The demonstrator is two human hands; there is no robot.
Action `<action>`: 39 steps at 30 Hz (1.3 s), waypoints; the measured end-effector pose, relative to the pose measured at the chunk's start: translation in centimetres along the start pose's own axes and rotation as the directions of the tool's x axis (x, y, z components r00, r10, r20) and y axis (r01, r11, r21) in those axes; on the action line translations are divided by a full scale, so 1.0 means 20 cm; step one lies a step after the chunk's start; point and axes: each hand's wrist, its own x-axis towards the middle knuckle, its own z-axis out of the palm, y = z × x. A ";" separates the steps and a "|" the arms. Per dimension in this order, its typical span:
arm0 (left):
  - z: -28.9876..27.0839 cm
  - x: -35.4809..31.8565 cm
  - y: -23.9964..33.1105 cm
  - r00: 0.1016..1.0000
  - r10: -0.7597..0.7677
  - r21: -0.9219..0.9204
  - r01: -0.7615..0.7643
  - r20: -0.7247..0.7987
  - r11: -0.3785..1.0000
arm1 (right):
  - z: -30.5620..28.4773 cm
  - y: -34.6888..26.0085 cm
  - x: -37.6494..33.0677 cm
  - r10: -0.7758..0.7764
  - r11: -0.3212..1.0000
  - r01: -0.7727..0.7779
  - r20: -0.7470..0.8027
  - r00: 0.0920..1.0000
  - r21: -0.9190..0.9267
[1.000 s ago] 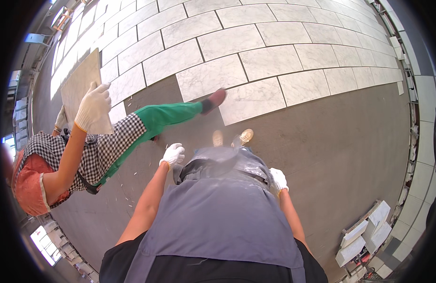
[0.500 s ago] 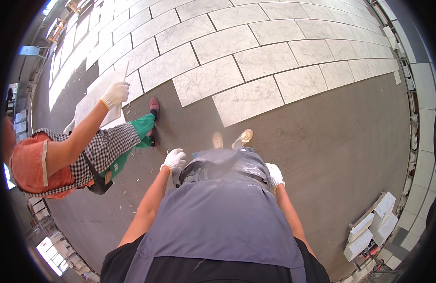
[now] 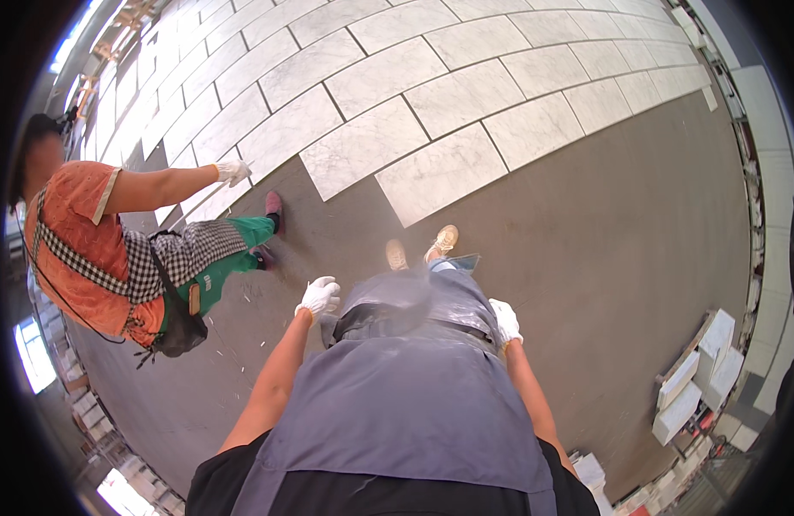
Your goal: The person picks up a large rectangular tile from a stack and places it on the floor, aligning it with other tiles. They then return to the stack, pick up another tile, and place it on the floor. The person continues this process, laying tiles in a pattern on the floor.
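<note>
Rectangular white, grey-veined tiles [image 3: 465,95], too many to count surely, lie in staggered rows on the grey floor [image 3: 603,224]. Beside one blue-grey apron [image 3: 405,404] hang one white-gloved left hand [image 3: 318,297], fingers loosely apart, and one white-gloved right hand [image 3: 505,322], fingers' state I cannot tell.

The wearer's two grips [image 3: 318,296] [image 3: 506,322], two beige shoes [image 3: 397,255] [image 3: 443,241], one co-worker [image 3: 91,224] and one bag [image 3: 182,330] show.
</note>
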 end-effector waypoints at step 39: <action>2.78 0.59 1.32 1.000 -0.014 0.261 0.015 -0.005 0.965 | -2.55 0.13 1.49 -0.010 0.968 0.022 -0.050 0.999 0.251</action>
